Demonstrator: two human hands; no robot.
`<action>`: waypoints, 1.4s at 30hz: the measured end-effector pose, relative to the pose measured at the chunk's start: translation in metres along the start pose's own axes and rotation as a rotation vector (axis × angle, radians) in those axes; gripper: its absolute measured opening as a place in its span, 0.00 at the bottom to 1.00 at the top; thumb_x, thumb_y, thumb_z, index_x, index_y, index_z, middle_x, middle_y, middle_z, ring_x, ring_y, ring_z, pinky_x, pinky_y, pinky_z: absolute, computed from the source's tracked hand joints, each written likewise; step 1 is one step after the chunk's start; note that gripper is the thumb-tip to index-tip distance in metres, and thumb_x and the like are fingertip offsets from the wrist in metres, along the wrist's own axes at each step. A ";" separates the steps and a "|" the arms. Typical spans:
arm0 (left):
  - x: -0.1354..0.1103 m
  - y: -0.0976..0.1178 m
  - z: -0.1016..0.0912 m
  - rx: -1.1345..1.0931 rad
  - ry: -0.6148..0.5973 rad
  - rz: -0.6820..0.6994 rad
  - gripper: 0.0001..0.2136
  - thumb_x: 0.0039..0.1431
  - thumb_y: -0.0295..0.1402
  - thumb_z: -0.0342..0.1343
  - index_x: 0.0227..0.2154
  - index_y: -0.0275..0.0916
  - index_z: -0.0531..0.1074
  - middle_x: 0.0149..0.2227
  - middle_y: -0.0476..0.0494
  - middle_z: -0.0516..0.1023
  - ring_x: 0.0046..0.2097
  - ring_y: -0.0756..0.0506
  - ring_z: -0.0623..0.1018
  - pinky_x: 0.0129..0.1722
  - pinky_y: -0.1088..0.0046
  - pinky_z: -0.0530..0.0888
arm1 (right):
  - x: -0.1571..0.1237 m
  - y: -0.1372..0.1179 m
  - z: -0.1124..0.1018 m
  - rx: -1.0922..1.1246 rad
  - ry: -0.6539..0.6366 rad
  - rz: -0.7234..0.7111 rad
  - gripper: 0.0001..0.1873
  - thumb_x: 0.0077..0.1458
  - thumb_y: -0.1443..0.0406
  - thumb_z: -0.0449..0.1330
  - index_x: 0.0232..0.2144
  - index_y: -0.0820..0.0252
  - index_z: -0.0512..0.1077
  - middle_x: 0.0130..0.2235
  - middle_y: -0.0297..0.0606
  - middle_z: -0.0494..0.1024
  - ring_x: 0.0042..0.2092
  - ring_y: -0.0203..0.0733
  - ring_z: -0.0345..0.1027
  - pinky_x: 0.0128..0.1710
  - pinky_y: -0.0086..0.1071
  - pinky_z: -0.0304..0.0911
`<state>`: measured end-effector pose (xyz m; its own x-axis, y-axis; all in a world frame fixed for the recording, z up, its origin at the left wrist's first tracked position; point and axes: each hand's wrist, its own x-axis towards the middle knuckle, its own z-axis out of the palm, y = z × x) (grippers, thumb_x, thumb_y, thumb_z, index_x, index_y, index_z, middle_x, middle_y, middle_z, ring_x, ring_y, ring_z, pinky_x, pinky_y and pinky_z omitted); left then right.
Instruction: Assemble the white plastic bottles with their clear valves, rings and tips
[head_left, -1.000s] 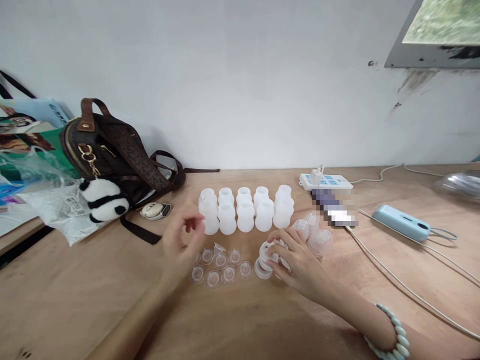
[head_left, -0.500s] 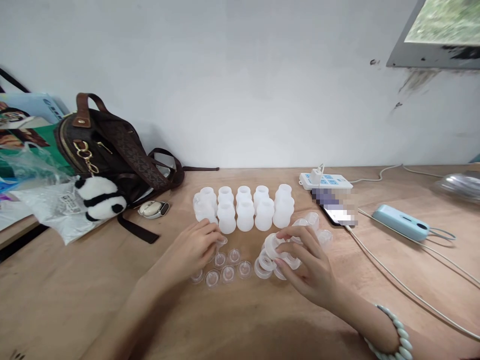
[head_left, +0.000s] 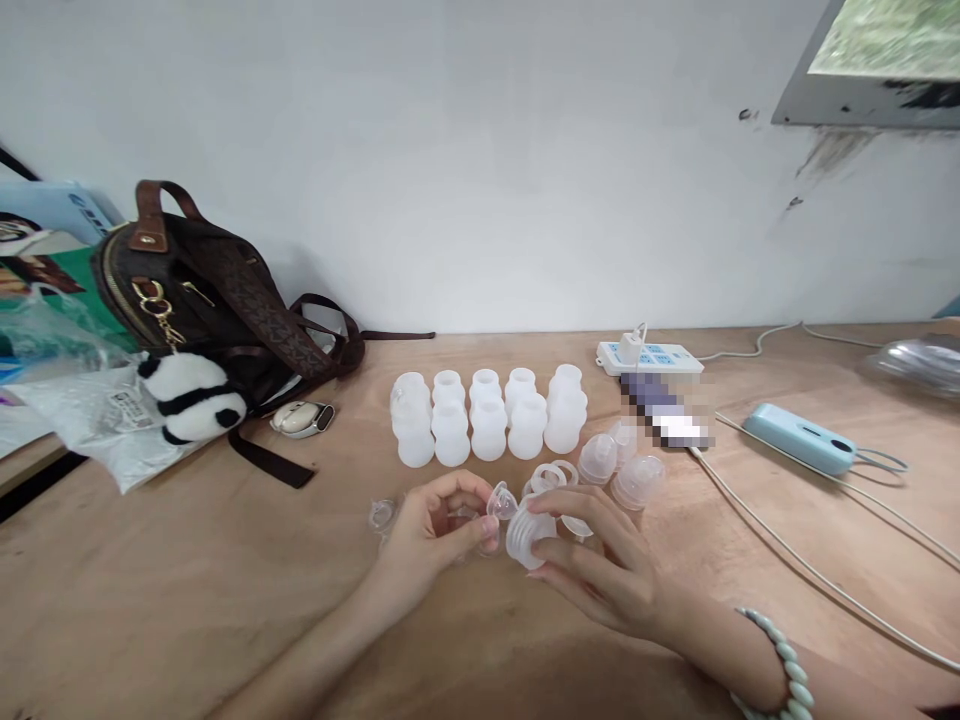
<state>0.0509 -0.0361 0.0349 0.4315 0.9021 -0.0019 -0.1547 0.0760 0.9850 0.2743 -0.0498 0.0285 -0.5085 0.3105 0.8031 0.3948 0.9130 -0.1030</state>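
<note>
Both hands have drawn together from the piles: left hand (head_left: 439, 525) pinches a clear valve (head_left: 501, 500) just beside the ribbed ring (head_left: 529, 538) gripped by the right hand (head_left: 604, 570), above the worktop (head_left: 225, 600), before the bottles (head_left: 487, 420).

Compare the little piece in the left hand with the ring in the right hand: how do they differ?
Size: the clear piece in the left hand is much smaller than the ribbed ring in the right hand. Look: the clear piece is see-through and tapers to a tip; the ribbed ring is milky white with a round opening. Both are held by fingertips, close together, above the table.
</note>
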 end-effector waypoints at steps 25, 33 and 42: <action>-0.006 -0.008 0.015 0.048 -0.008 0.140 0.09 0.58 0.38 0.66 0.32 0.36 0.77 0.34 0.46 0.78 0.38 0.47 0.75 0.40 0.71 0.70 | 0.002 0.004 0.009 -0.058 -0.098 0.124 0.10 0.69 0.65 0.52 0.32 0.57 0.64 0.31 0.38 0.71 0.32 0.42 0.61 0.30 0.33 0.59; -0.014 -0.012 0.023 0.115 0.048 0.245 0.22 0.54 0.28 0.68 0.50 0.50 0.69 0.50 0.48 0.71 0.48 0.46 0.74 0.45 0.71 0.72 | 0.003 0.000 0.008 0.044 -0.118 0.151 0.10 0.68 0.70 0.49 0.32 0.58 0.65 0.30 0.37 0.72 0.32 0.41 0.62 0.32 0.33 0.61; -0.012 -0.011 0.019 0.201 -0.005 0.177 0.17 0.50 0.30 0.70 0.42 0.42 0.73 0.41 0.47 0.76 0.41 0.46 0.77 0.41 0.70 0.73 | 0.009 -0.001 -0.001 0.235 -0.234 0.250 0.12 0.69 0.67 0.48 0.31 0.57 0.63 0.30 0.35 0.70 0.32 0.39 0.65 0.33 0.31 0.64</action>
<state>0.0643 -0.0557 0.0270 0.4175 0.8919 0.1739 -0.0486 -0.1691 0.9844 0.2708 -0.0483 0.0364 -0.5896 0.5577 0.5842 0.3566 0.8288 -0.4312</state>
